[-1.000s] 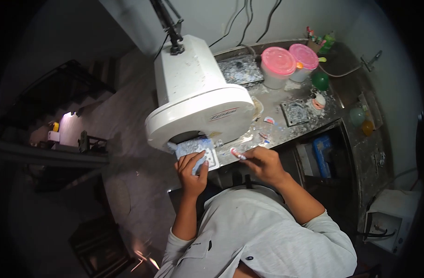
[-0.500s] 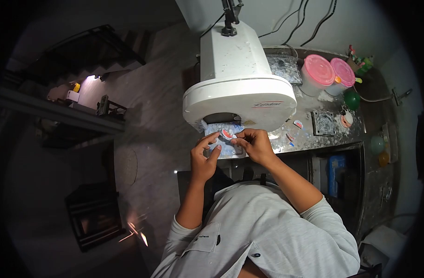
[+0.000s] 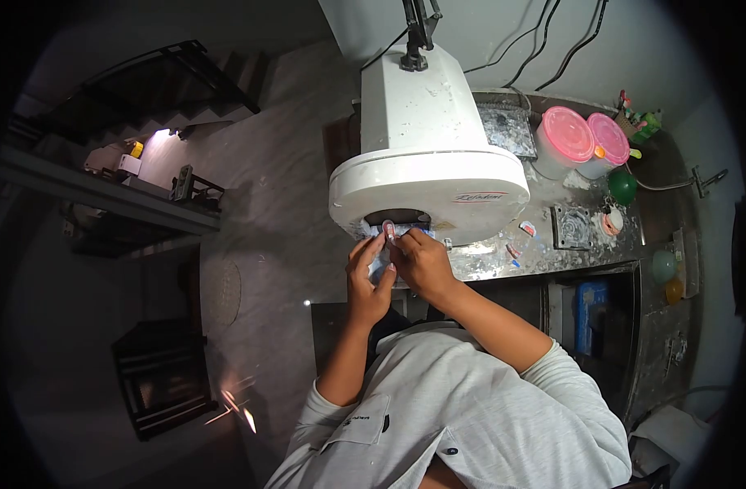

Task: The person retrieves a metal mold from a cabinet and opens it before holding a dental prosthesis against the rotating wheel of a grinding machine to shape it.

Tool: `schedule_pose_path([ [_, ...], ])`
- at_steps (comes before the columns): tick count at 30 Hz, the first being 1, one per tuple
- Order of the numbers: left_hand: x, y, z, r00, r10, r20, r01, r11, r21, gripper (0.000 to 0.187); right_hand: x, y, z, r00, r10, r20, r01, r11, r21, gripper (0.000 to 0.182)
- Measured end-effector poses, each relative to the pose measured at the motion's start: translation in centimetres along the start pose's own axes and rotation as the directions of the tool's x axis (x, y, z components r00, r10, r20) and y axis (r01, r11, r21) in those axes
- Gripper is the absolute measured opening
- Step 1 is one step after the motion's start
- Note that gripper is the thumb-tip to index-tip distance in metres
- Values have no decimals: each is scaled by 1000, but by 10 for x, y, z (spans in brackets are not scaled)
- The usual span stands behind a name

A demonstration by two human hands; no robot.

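Note:
Both my hands meet at the front opening of a white bench machine with a rounded hood (image 3: 426,175). Between my fingertips is a small pink-and-white denture (image 3: 388,231), its long side now pointing toward the opening. My right hand (image 3: 423,262) pinches the denture from the right, its fingers bent over and hiding part of it. My left hand (image 3: 368,281) reaches up from the left with fingertips against the denture's left edge; its thumb stands apart, close to my right hand. Under my hands, the whitish-blue, splattered tray (image 3: 378,267) is mostly covered.
On the splattered counter to the right lie a pink-and-white piece (image 3: 527,229), a smaller reddish piece (image 3: 513,250), a dark square plate (image 3: 570,227) and a round pink-and-white model (image 3: 612,221). Pink-lidded tubs (image 3: 565,138) stand behind, near a green ball (image 3: 622,187).
My right hand has moved left and turned, bringing the denture closer to the opening and swinging it upright in view. My left fingertips have closed in on it. The view has shifted slightly.

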State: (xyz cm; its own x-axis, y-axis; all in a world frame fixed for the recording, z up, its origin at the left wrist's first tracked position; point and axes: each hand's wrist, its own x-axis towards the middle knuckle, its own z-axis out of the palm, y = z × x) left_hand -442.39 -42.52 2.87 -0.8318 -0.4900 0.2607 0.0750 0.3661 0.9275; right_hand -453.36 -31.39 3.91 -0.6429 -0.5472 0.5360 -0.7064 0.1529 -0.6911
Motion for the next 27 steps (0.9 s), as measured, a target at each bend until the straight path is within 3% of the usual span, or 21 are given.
schedule_pose_path([
  [21,-1,-1,7,999,-39,10,40,992,-121,64,-2,3,2,998,-47,49,46,999,28,9],
  [27,-1,-5,5,999,-46,22,47,998,-37,66,-1,4,3,997,-43,59,39,997,67,9],
])
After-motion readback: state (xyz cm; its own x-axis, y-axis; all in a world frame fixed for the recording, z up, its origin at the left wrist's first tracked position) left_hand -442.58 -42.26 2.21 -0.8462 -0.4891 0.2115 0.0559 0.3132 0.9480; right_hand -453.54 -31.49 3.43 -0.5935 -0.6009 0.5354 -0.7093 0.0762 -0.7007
